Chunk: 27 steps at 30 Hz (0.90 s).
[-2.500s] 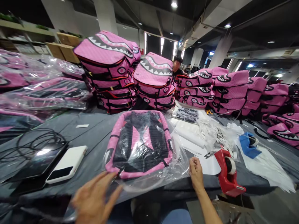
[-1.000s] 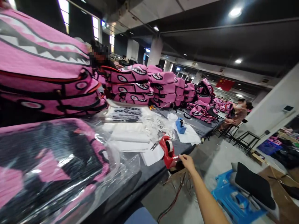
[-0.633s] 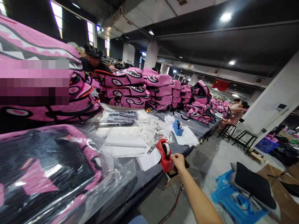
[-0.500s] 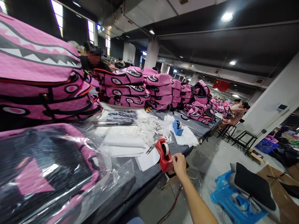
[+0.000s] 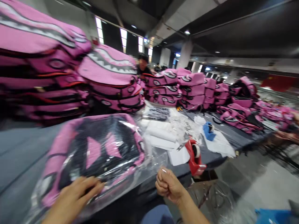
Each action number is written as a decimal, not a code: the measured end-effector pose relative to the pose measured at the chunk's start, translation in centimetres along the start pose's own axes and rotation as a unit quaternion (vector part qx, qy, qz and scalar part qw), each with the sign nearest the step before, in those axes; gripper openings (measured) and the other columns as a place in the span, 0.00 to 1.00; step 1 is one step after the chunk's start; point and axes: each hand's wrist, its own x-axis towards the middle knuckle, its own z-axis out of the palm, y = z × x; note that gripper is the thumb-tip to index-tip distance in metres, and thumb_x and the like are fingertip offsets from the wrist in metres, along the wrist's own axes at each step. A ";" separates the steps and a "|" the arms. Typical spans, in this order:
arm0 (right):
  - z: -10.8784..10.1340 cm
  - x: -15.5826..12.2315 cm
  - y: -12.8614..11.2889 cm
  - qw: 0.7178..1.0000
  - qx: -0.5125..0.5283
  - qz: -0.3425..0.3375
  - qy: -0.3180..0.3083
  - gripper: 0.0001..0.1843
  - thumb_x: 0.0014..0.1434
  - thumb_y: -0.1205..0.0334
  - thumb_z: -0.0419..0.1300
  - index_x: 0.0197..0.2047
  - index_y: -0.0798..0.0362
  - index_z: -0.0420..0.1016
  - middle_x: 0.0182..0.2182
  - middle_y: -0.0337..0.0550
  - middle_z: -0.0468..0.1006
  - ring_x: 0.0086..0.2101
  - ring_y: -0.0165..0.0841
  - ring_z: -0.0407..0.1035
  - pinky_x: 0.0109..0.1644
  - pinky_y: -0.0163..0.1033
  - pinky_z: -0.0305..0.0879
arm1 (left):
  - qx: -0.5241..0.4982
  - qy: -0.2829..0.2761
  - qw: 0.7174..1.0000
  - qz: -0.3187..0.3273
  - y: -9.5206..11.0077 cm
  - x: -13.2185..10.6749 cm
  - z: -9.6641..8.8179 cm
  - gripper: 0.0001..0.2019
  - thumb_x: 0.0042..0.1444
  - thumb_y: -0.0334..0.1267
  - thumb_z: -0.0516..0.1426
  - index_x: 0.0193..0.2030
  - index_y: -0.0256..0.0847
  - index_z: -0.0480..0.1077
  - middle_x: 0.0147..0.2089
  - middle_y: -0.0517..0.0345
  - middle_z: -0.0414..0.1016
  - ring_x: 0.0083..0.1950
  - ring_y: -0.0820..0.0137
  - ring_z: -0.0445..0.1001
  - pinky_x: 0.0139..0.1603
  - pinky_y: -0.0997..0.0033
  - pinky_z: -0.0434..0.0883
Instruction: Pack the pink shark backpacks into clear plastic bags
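A pink and black backpack [image 5: 113, 146] lies on the table inside a clear plastic bag [image 5: 136, 174]. At the bag's near edge is my left hand [image 5: 77, 193], its thumb and fingertips drawn together on the plastic. To the right of the bag I hold my right hand [image 5: 169, 185] closed in a pinch. A small, shiny white bit shows at its fingers and looks like a piece of tape. Beyond that hand, apart from it, a red tape dispenser [image 5: 195, 158] stands at the table edge with a roll in it.
Stacks of pink shark-mouth backpacks [image 5: 109, 74] line the table's far side. White sheets [image 5: 161, 137], a pair of snips [image 5: 181, 146] and a blue tape dispenser [image 5: 209, 131] lie on the grey table. A person [image 5: 143, 63] is behind the stacks. Something blue [image 5: 273, 216] stands on the floor at right.
My right hand has left the red tape dispenser and come back left, closer to the bagged backpack. My left hand has come into view on the bag. The view has swung left.
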 end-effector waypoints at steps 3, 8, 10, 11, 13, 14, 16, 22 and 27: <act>3.5 5.2 -4.0 0.962 -0.185 -0.020 -0.199 0.27 0.55 0.38 0.68 0.29 0.52 0.65 0.20 0.27 0.59 0.21 0.22 0.49 0.25 0.30 0.46 | 0.002 -0.012 0.996 -0.085 1.6 -0.7 -1.1 0.26 0.58 0.63 0.48 0.27 0.47 0.75 0.31 0.57 0.76 0.40 0.60 0.74 0.43 0.60 0.67; 6.2 14.2 -6.3 0.747 -0.533 -0.056 -0.393 0.14 0.62 0.52 0.64 0.31 0.52 0.73 0.22 0.28 0.67 0.25 0.24 0.58 0.29 0.31 0.51 | 0.008 -0.019 0.993 -0.120 4.2 -0.3 -0.9 0.23 0.58 0.57 0.46 0.25 0.45 0.71 0.31 0.55 0.74 0.41 0.58 0.71 0.44 0.58 0.61; 6.5 16.5 -5.3 0.669 -0.626 -0.043 -0.398 0.10 0.61 0.57 0.66 0.30 0.50 0.75 0.21 0.27 0.69 0.24 0.24 0.61 0.29 0.32 0.50 | 0.006 -0.001 0.994 -0.110 3.9 -0.5 -0.4 0.22 0.60 0.55 0.47 0.25 0.44 0.69 0.30 0.56 0.73 0.41 0.59 0.70 0.44 0.59 0.59; 6.5 17.3 -4.8 0.646 -0.657 -0.029 -0.389 0.10 0.59 0.56 0.68 0.30 0.49 0.75 0.21 0.27 0.70 0.23 0.24 0.62 0.29 0.32 0.49 | 0.007 0.008 0.995 -0.104 3.6 -0.6 -0.1 0.21 0.61 0.54 0.47 0.25 0.44 0.69 0.30 0.57 0.73 0.41 0.60 0.70 0.43 0.60 0.58; 6.2 18.2 -3.9 0.625 -0.704 -0.019 -0.337 0.13 0.52 0.51 0.73 0.34 0.47 0.76 0.20 0.26 0.70 0.23 0.26 0.63 0.29 0.33 0.50 | 0.012 0.018 0.995 -0.096 3.0 -0.9 0.4 0.21 0.63 0.53 0.48 0.25 0.44 0.69 0.29 0.58 0.72 0.40 0.61 0.69 0.43 0.60 0.57; 5.9 18.2 -3.7 0.621 -0.726 -0.031 -0.294 0.19 0.48 0.48 0.76 0.37 0.46 0.76 0.19 0.27 0.70 0.23 0.28 0.64 0.29 0.33 0.50 | 0.013 0.019 0.995 -0.093 2.8 -1.0 0.5 0.20 0.63 0.52 0.48 0.25 0.44 0.69 0.29 0.59 0.72 0.40 0.62 0.69 0.43 0.61 0.57; 5.0 17.5 -3.7 0.607 -0.767 -0.082 -0.191 0.25 0.43 0.46 0.78 0.40 0.47 0.76 0.21 0.30 0.71 0.25 0.32 0.66 0.30 0.34 0.53 | 0.012 0.020 0.996 -0.092 2.7 -1.1 0.5 0.20 0.63 0.52 0.49 0.25 0.45 0.69 0.29 0.59 0.72 0.40 0.62 0.68 0.43 0.61 0.57; 2.4 10.6 -1.9 0.559 -0.749 -0.278 -0.221 0.20 0.68 0.45 0.60 0.57 0.46 0.76 0.57 0.48 0.77 0.56 0.40 0.70 0.59 0.43 0.64 | -0.002 -0.011 0.994 -0.106 4.0 -0.5 -0.8 0.17 0.61 0.50 0.52 0.26 0.45 0.71 0.30 0.59 0.74 0.42 0.61 0.70 0.44 0.61 0.58; 0.7 8.0 1.0 0.493 -0.757 -0.341 -0.261 0.36 0.68 0.35 0.51 0.74 0.37 0.53 0.74 0.50 0.53 0.70 0.41 0.52 0.71 0.50 0.53 | 0.013 0.003 0.997 -0.070 4.0 -1.1 -0.9 0.20 0.64 0.53 0.51 0.29 0.46 0.74 0.32 0.59 0.76 0.42 0.61 0.71 0.46 0.60 0.59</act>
